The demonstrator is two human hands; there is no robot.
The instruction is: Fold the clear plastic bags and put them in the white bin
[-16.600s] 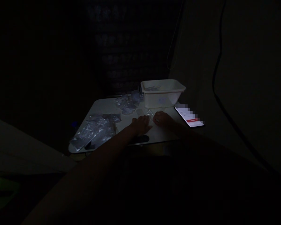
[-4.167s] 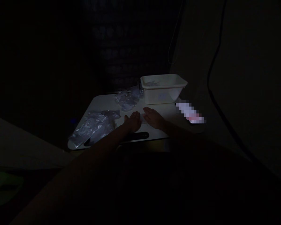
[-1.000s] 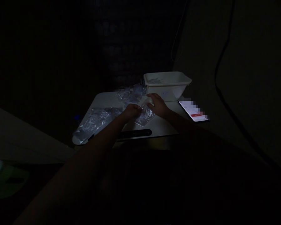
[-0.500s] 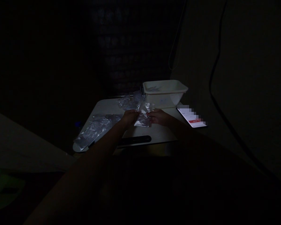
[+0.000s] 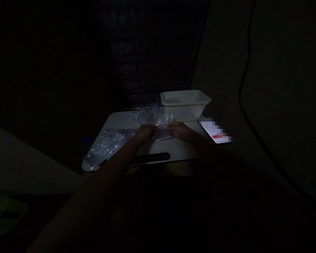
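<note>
Between my two hands is a clear plastic bag [image 5: 163, 132], its lower part lying flatter and its upper part crinkled. My left hand [image 5: 146, 132] pinches its left side, and my right hand [image 5: 181, 131] grips the right side. The fingertips are dim and partly hidden by the plastic. To the left, a spread of crumpled clear plastic bags [image 5: 110, 144] lies on the small white table [image 5: 182, 150]. More crinkled clear plastic [image 5: 142, 115] sits just behind my hands, against the tub.
A white plastic tub [image 5: 186, 111] stands at the table's back right, with some clear plastic inside. A lit phone [image 5: 216, 131] lies at the right edge. The table has a dark handle slot [image 5: 154, 156] near its front. A dark cable [image 5: 243, 105] hangs along the right wall.
The bag between my hands has tilted from facing me to lying flatter, and its bright shine has dimmed. Both hands keep their grip in nearly the same place.
</note>
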